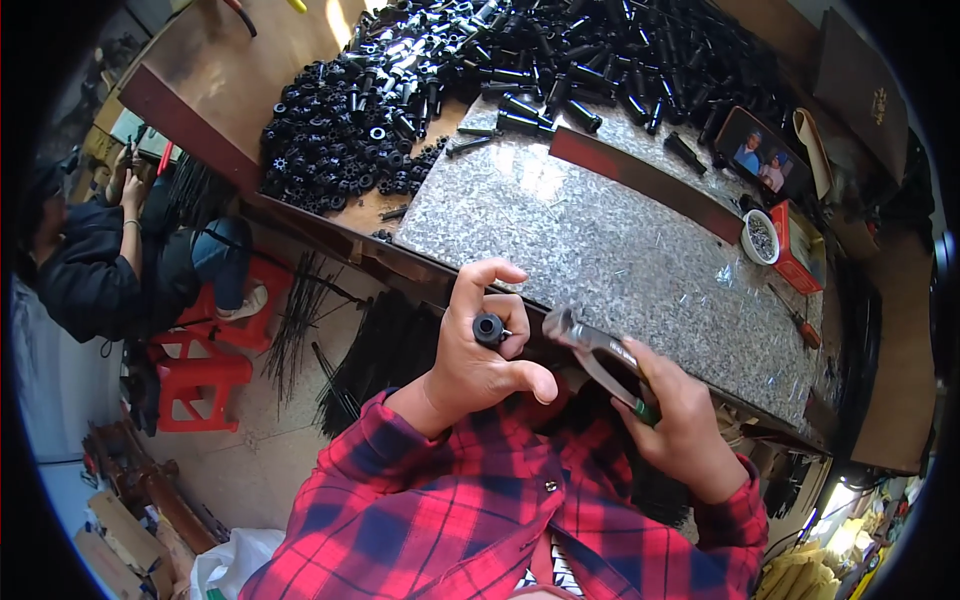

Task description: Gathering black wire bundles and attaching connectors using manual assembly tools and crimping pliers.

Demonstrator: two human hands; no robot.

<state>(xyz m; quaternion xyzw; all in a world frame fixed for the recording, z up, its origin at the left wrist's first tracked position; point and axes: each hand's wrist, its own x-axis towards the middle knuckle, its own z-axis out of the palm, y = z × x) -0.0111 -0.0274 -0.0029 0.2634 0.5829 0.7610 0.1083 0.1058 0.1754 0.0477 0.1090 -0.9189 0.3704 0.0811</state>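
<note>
My left hand (478, 345) is curled around a black tubular plastic part (488, 329), whose round open end faces up. The lower fingers grip it, while the thumb and index finger stand apart. To the right, my right hand (672, 405) is closed on a pair of metal pliers (598, 350) with some green on the handle. Their head is slightly smeared by motion and points toward the left hand, apart from the black part. Both hands are in front of the near edge of the speckled stone worktop (500, 215).
Black tubular parts (590, 70) and small black rings (330, 140) are heaped across the back. On the worktop lie a dark flat bar (645, 185), a white bowl of small metal pieces (760, 238), a red box (798, 250) and a screwdriver (803, 325). A co-worker (110, 250) sits left near red stools (200, 385).
</note>
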